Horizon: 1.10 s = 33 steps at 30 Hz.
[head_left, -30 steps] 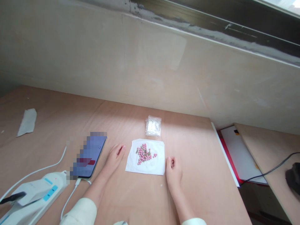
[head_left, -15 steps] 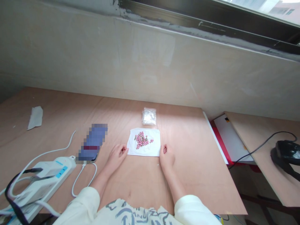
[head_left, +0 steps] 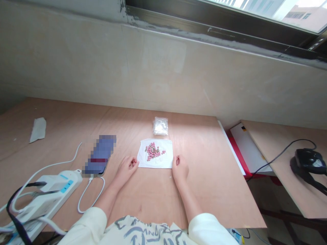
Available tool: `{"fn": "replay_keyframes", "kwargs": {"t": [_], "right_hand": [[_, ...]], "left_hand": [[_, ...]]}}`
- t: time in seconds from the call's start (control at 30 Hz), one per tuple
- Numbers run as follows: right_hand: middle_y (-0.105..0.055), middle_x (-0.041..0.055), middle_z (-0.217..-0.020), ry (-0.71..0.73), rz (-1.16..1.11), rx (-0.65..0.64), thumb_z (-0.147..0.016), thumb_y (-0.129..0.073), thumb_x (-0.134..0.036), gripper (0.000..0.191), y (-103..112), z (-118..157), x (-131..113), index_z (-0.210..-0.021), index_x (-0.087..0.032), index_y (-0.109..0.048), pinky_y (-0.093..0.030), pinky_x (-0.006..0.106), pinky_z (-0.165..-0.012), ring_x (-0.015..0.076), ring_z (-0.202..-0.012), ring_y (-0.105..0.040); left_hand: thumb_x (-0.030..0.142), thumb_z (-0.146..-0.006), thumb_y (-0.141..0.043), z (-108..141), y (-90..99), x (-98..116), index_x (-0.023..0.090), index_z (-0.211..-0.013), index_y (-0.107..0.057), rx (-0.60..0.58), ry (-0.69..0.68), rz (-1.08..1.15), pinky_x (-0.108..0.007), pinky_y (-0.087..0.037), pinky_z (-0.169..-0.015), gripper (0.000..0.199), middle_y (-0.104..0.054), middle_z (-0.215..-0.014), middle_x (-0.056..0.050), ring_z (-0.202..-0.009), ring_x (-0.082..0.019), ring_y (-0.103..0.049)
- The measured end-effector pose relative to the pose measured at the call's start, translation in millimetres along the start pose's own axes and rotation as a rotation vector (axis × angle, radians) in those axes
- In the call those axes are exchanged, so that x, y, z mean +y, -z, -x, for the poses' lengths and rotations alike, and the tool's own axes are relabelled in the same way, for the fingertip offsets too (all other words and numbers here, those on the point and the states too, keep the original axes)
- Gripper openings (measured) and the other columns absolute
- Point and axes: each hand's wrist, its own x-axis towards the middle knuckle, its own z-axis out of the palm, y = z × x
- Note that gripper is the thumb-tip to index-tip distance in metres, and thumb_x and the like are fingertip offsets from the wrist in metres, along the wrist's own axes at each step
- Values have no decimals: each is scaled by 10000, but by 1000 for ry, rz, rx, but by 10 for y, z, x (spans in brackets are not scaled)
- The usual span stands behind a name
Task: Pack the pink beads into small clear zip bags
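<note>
Left hand (head_left: pixel 128 166) nearer sheet (head_left: pixel 167 161), right hand (head_left: pixel 180 168) beside

This is a plain indoor room with a desk area; whether it belongs to a home or an office cannot be told. A wood-toned counter (head_left: pixel 209 190) stands against a bare, marked wall (head_left: pixel 76 64) below a dark-framed window (head_left: pixel 288 13) that shows buildings outside. A white power strip (head_left: pixel 71 179) and a cabled phone (head_left: pixel 102 153) lie there, with another wooden surface (head_left: pixel 281 143) at the right.
</note>
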Motion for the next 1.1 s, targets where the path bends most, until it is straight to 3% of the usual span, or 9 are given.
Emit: {"fn": "replay_keyframes", "kwargs": {"t": [0.17, 0.43, 0.87, 1.1], "right_hand": [[-354, -39, -502, -13, 26, -20, -731, -354, -280, 212, -6, -4, -1, -539, -192, -337, -206, 222, -459, 107, -481, -358], [-421, -21, -570, 12, 14, -38, -723, -404, -416, 237, -25, -1, 24, -674, -187, -444, -264, 227, -490, 133, -540, -417], [-362, -44, -500, -39, 10, -49, -723, -398, -394, 256, -28, -22, 12, -568, -190, -399, -247, 218, -473, 111, -494, -379], [-341, -46, -488, -70, 42, -46, -723, -391, -361, 284, -36, -30, -10, -515, -191, -297, -224, 216, -465, 102, -486, -362]], "left_hand": [[258, -711, -438, -13, -25, -24, 204, -666, -460, 10, 8, 3, -252, -384, -607, 73, -485, -602, 18, -630, -157, -484], [246, -709, -443, -19, -25, -27, 207, -672, -463, -11, 13, 13, -254, -394, -616, 57, -482, -600, 22, -628, -155, -492], [271, -750, -412, -27, -18, -46, 208, -690, -457, -37, 23, 6, -259, -395, -625, 98, -477, -636, 13, -650, -156, -492], [308, -762, -405, -45, -19, -56, 204, -705, -457, -37, 30, -4, -257, -393, -612, 129, -470, -636, 14, -628, -153, -489]]}}
